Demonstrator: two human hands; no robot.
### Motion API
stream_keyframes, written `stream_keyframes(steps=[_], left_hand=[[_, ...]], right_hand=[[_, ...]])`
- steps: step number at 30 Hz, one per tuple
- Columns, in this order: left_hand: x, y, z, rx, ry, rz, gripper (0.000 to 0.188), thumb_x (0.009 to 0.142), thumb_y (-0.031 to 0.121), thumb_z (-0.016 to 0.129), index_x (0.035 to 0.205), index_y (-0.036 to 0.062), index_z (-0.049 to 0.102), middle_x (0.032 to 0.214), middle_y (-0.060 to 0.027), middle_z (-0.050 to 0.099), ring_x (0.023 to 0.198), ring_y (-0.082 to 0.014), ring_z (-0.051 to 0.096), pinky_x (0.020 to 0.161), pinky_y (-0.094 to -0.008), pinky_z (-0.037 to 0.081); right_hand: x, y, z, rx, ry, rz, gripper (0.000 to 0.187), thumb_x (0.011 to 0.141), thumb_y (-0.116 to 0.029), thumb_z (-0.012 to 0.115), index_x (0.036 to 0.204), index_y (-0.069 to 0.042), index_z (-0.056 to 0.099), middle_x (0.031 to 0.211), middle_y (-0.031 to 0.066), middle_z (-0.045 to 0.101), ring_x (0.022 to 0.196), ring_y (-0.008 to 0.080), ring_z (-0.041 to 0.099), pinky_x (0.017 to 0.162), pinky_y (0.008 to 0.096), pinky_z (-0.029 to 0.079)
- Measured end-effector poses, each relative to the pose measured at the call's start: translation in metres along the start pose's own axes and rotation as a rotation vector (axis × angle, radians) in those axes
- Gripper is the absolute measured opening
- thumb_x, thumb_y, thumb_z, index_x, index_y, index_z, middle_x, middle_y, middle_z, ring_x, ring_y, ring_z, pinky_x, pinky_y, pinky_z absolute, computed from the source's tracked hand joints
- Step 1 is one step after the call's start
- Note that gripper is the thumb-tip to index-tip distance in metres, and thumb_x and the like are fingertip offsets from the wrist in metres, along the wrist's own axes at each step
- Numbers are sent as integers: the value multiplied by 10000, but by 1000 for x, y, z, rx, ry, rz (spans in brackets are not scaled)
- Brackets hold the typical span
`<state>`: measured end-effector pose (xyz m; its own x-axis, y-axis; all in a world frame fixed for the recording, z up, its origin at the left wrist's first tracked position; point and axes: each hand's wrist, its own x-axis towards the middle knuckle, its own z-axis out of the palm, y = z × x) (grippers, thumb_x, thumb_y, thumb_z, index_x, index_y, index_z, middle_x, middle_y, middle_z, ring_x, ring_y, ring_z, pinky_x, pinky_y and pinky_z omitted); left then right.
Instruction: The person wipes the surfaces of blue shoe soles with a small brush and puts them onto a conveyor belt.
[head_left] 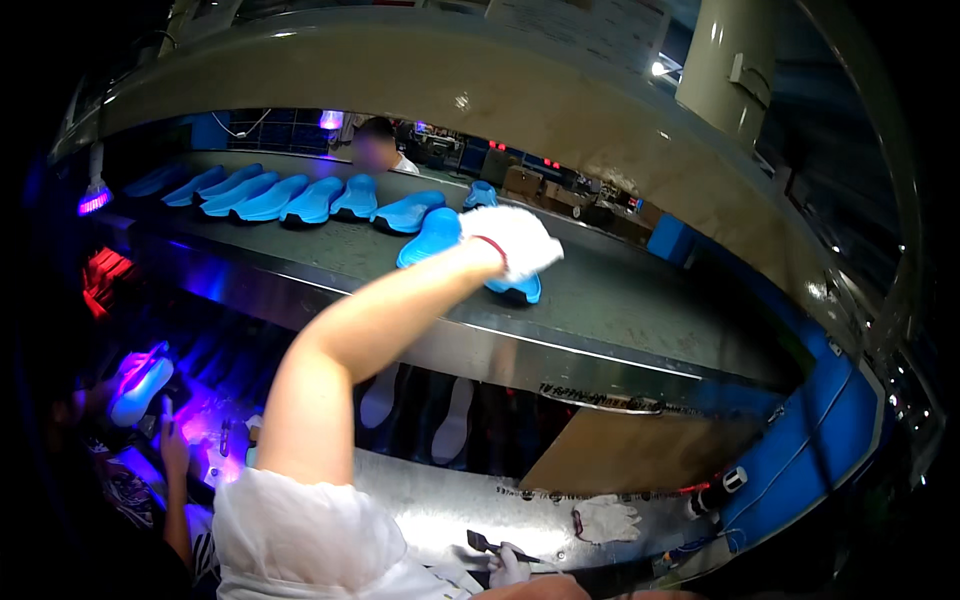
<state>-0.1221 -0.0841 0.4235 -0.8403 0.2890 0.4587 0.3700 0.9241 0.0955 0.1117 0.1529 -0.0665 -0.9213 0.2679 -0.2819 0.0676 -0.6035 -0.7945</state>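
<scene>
Your left upper arm (308,425) rises from a loose white sleeve (300,530); elbow (322,345) bent, forearm (405,293) slanting up and rightward. Left hand (512,242) extended far forward, white-gloved, a red band (490,243) at the wrist, back of hand uppermost; fingers blurred, closure unreadable. Your right hand (509,568), also white-gloved, sits low near your body, fingers bent in a grip.

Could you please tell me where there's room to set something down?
The belt between left hand and blue box; the metal shelf between brush and loose glove. Crowded: the belt's left, with blue soles.
</scene>
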Motion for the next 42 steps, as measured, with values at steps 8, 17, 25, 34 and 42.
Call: stream_keyframes(steps=[8, 17, 25, 34, 42], left_hand=[[-21, -126, -18, 551, -380, -194, 283, 794, 123, 554, 1035, 63, 689, 1157, -146, 636, 1057, -305, 621, 854, -462, 498], [-4, -189, 48, 698, -235, -126, 360, 848, 198, 509, 1190, 137, 605, 1173, -142, 628, 1071, -306, 617, 860, -521, 461], [-3, -231, 33, 694, -257, -418, 273, 843, 198, 533, 1046, 96, 683, 1091, -128, 668, 1024, -283, 644, 813, -457, 501], [-43, -180, 2, 522, -86, -586, 309, 868, 280, 524, 1054, 85, 675, 1137, -127, 640, 1005, -288, 644, 835, -414, 500], [-97, -131, 23, -91, -13, 411, 299, 866, 200, 547, 1100, 27, 613, 1190, -149, 573, 1059, -299, 563, 932, -356, 439]], right_hand=[[7, 2, -3, -13, 6, -2, 175, 849, -38, 596, 1015, 18, 586, 783, 104, 602, 570, 159, 558, 474, 261, 433], [12, 11, -10, -48, 94, 45, 235, 871, -59, 584, 1088, 17, 539, 801, 142, 605, 576, 162, 554, 480, 267, 451], [-17, -20, 32, -35, 46, 31, 199, 865, -66, 593, 1044, 18, 572, 819, 89, 593, 590, 131, 528, 494, 247, 411], [-26, -32, 43, -49, 54, 33, 220, 862, -83, 592, 1019, 70, 575, 801, 90, 597, 614, 119, 533, 511, 219, 409], [-18, -18, 26, -40, 0, 14, 221, 874, -53, 565, 1066, 55, 550, 816, 109, 578, 592, 139, 530, 495, 246, 421]])
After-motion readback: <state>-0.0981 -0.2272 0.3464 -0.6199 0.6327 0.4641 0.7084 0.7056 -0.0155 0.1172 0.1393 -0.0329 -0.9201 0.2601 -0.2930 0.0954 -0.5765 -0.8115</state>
